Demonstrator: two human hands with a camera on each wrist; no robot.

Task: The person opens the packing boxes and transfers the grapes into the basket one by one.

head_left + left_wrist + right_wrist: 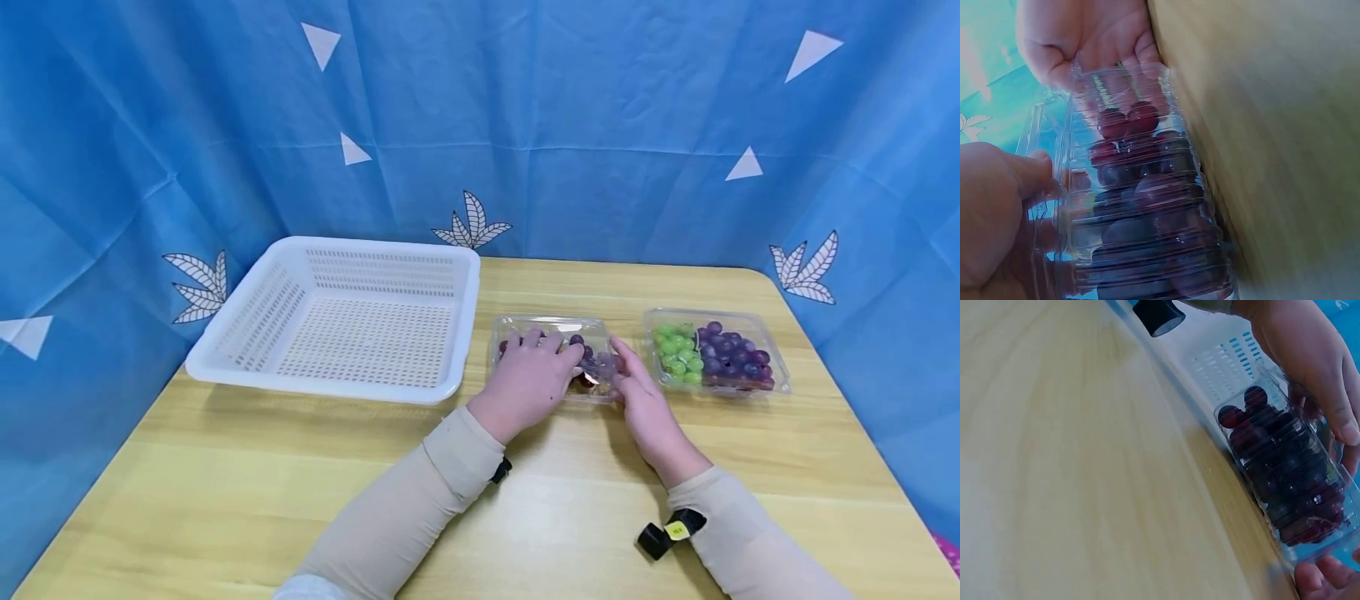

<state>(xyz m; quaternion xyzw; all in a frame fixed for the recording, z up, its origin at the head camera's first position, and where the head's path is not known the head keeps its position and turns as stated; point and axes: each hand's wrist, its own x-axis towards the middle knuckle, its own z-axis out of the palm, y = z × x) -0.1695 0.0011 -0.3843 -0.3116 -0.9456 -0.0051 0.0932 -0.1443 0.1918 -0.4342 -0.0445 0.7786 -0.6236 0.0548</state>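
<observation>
A clear plastic container (555,327) of dark red and purple grapes (1141,194) sits on the table in front of me. My left hand (531,379) reaches over its top, fingers bent across the lid and the thumb at the lid's near edge in the left wrist view. At the container's right end, my right hand (647,408) holds the corner, its fingers (1147,53) partly behind the plastic. Along the left hand's side, the lid (1041,156) stands slightly apart from the base. Two red fruits with green stems (1142,117) lie at the right end.
Left of the hands stands a white perforated basket (322,383). A second clear container (780,379) with green grapes (677,354) and purple grapes (735,354) sits to the right. Beneath is a wooden table (570,517), with a blue curtain (600,100) behind it.
</observation>
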